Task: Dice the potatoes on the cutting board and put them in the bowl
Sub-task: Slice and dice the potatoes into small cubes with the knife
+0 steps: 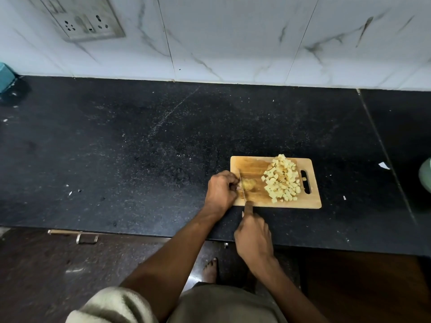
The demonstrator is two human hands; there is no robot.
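Spanning black granite counter (140,141), marble wall (233,38)

One wide-angle view from the person's head looks forward and steeply down across a dark tabletop (140,148) to the tiled wall (233,38) behind. The cutting board (256,166) sits right of centre, both forearms reaching up from the bottom edge.

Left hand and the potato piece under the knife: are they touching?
Touching. In the head view the left hand has its curled fingers pressed on the potato piece, with the knife blade right beside them and no gap showing.
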